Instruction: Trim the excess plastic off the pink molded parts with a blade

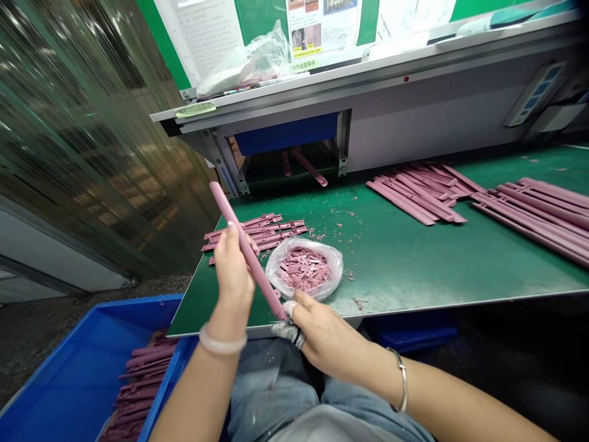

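A mauve plastic bar stands tilted just in front of the clear plastic bag, its lower end near the bag's near side. The left hand wraps around it, fingers closed and thumb out of sight. The right hand pinches a frayed whitish wad, perhaps cloth, against the bar's lower end.

The bag holds a heap of small mauve offcuts. Just behind it lie notched mauve strips on a green-topped workbench. Well right of the bag, long mauve bars lie in two loose rows, and down to its left, more bars fill part of a blue crate. Many pieces are out, but which are finished and how many remain cannot be told.
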Motion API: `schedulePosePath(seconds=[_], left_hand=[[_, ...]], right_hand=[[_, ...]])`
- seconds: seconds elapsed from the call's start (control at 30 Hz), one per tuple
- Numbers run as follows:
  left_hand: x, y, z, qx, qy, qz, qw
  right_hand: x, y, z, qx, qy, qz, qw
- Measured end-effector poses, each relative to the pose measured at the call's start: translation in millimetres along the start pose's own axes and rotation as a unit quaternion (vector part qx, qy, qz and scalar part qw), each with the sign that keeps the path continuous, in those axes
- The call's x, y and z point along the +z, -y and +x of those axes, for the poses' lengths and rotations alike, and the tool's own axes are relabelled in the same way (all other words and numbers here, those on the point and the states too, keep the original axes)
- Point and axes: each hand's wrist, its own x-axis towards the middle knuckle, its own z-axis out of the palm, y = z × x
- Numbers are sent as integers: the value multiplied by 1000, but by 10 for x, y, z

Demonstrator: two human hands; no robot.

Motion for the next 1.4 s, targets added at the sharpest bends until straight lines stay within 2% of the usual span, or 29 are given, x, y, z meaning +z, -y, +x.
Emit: schedulePosePath(seconds=[0.07, 0.17, 0.37, 0.57, 0.8, 0.9, 1.0, 1.13, 1.27, 1.4], left_hand=[[47, -12, -273, 0, 21, -8, 1000], [85, -10, -500, -1, 21, -17, 1000], [82, -54, -446, 7, 9, -19, 1000], [86, -49, -493, 20, 15, -5, 1000], [51, -69, -459, 15, 8, -8, 1000], [39, -79, -473, 3, 22, 13, 1000], [34, -77, -488, -6, 26, 24, 999], [29, -75, -466, -1, 15, 25, 1000], [15, -85, -443, 2, 26, 43, 999], [-9, -86, -449, -21, 48, 58, 997]], right_hand=[[13, -58, 26, -30, -36, 53, 997], [-21, -133, 18, -70, -33, 62, 995], [-197, -156, -90, 21, -41, -6, 999], [-221, -119, -69, 42, -61, -8, 997], [-140, -111, -56, 27, -144, -111, 983], [-157, -156, -46, 50, -160, -111, 980], [-206, -183, -42, 60, -140, -54, 987], [-251, -153, -63, 29, -68, 13, 997], [-268, -127, -83, 26, -21, 15, 999], [-298, -146, -70, 25, -5, -2, 1000]])
